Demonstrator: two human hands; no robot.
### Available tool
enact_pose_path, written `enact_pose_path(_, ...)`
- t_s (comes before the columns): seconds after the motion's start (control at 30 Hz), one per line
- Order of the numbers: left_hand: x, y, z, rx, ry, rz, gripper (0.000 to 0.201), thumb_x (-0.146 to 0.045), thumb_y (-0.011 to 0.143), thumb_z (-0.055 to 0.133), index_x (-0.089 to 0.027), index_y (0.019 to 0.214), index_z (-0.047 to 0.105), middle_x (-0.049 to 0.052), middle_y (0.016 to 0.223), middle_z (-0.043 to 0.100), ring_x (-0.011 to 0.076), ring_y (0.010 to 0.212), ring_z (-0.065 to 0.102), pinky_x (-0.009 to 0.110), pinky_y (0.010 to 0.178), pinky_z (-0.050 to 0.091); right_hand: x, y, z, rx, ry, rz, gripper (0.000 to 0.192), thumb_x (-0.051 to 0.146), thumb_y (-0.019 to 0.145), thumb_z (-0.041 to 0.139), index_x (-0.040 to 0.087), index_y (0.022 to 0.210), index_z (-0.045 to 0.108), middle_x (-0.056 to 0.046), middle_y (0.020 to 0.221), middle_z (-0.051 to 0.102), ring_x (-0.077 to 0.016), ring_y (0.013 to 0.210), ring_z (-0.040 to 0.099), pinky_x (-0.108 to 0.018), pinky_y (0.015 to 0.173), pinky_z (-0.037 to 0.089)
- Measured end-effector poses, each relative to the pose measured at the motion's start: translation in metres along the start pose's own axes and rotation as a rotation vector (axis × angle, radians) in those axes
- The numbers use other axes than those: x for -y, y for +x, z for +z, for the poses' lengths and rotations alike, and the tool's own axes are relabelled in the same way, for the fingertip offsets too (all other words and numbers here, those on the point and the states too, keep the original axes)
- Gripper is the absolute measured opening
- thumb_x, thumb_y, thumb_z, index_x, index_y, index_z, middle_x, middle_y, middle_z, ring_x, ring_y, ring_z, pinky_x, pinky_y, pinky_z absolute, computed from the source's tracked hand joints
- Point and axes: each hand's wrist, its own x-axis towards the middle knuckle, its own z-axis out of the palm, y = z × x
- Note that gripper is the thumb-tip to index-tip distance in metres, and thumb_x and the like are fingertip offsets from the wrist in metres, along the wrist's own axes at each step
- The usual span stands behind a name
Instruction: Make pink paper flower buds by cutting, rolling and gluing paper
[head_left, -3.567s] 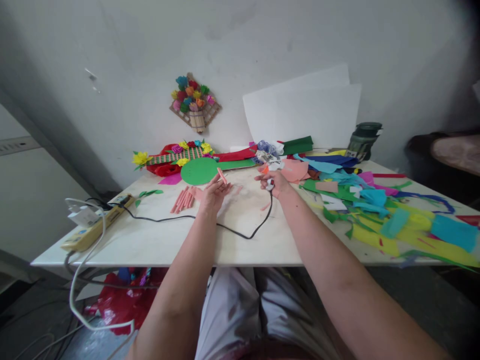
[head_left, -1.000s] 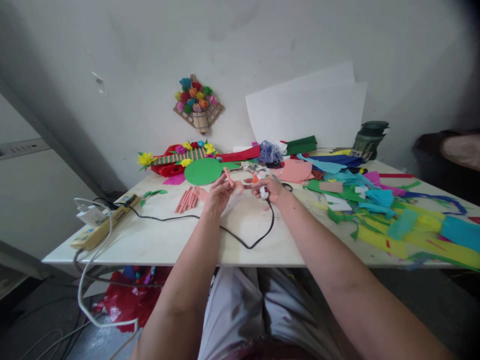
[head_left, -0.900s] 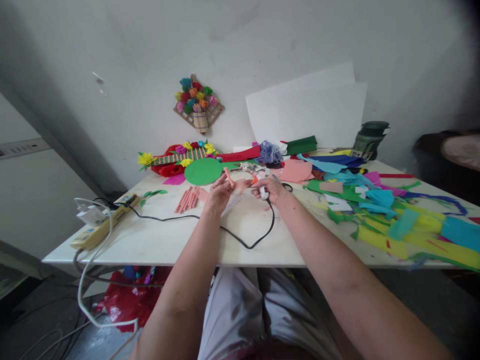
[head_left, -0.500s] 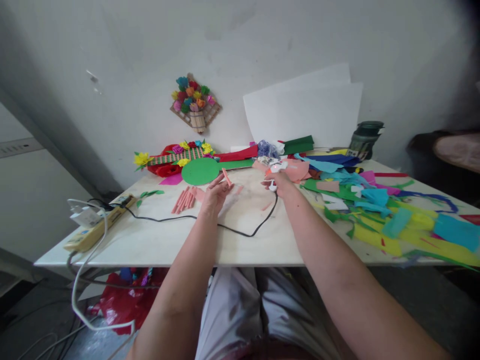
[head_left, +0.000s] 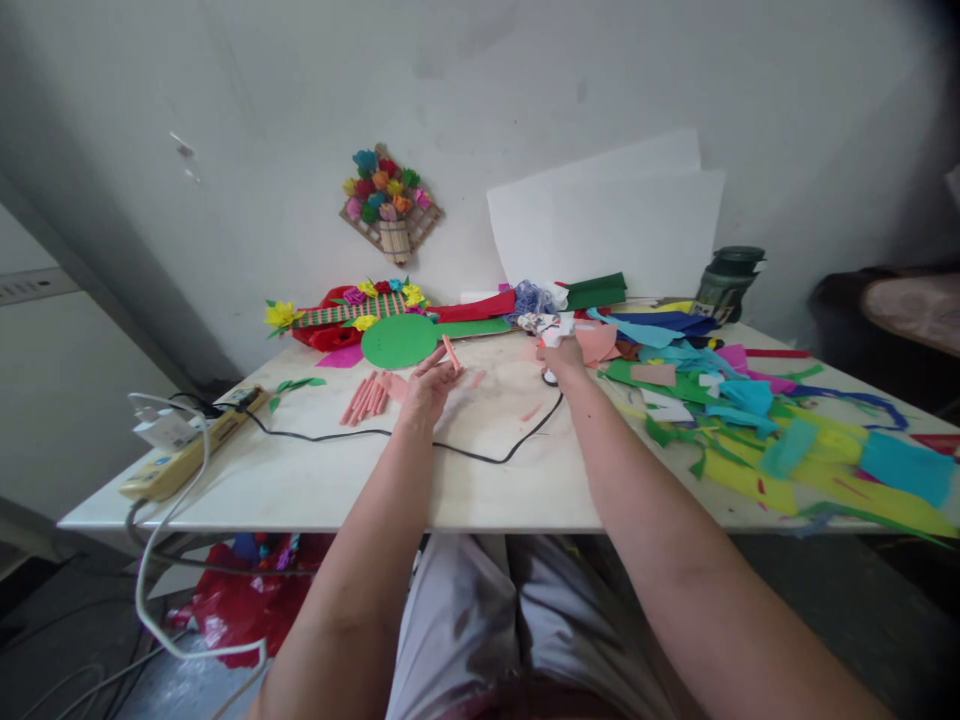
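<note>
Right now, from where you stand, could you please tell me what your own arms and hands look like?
Both the left hand and right hand are ungloved. The forearms are bare, with no sleeve, watch or bracelet in view. A small spot marks the right forearm near the wrist.

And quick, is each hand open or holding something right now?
Left hand: closed, holding a pink roll.
Right hand: at a white corded tool; gripping or only touching, I can't tell.
</note>
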Motion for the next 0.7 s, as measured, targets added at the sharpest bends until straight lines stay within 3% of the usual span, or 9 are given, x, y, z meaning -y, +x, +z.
enact_pose_path(0.13,0.000,0.000,0.000,-0.006,-0.003,0.006,0.049,-0.009,0.059,0.067,-0.012,0.107,0.062,0.000,0.064,0.065,0.0133,0.067,0.064,0.041,0.092,0.044,0.009,-0.009,-0.001,0.180,0.259,0.044,0.025,0.009,0.057,0.060,0.016,0.081,0.058,-0.002,0.060,0.061,-0.0130,0.050,0.056,-0.021,0.039,0.042)
enact_pose_path(0.23,0.000,0.000,0.000,-0.021,-0.001,0.009,0.044,-0.010,0.059,0.067,-0.012,0.102,0.064,0.000,0.062,0.065,0.0130,0.065,0.063,0.042,0.092,0.043,0.014,-0.016,-0.003,0.280,0.333,0.092,0.022,0.013,0.059,0.060,0.013,0.080,0.057,-0.001,0.051,0.058,-0.0115,0.042,0.052,-0.022,0.039,0.041)
enact_pose_path(0.37,0.000,-0.001,0.001,-0.020,-0.015,0.002,0.042,-0.009,0.057,0.067,-0.012,0.099,0.064,0.001,0.063,0.065,0.0137,0.065,0.062,0.044,0.091,0.044,0.021,-0.027,-0.005,0.504,0.329,0.073,0.020,0.016,0.058,0.065,0.013,0.077,0.058,0.005,0.042,0.050,-0.0060,0.032,0.036,-0.020,0.033,0.033)
enact_pose_path(0.5,0.000,-0.001,0.001,-0.022,-0.008,-0.009,0.046,-0.010,0.058,0.067,-0.012,0.103,0.063,0.000,0.062,0.065,0.0136,0.064,0.062,0.045,0.090,0.044,0.027,-0.039,-0.001,0.760,0.244,0.018,0.022,0.027,0.058,0.072,0.013,0.068,0.058,0.003,0.044,0.053,-0.0060,0.033,0.037,-0.022,0.034,0.034)
enact_pose_path(0.7,0.001,0.001,-0.001,-0.053,0.032,-0.020,0.052,-0.011,0.055,0.068,-0.012,0.107,0.061,0.000,0.061,0.063,0.0140,0.064,0.062,0.042,0.087,0.045,0.029,-0.046,0.006,0.863,0.129,-0.077,0.028,0.036,0.062,0.072,0.012,0.065,0.059,-0.004,0.052,0.062,-0.0050,0.030,0.037,-0.023,0.034,0.034)
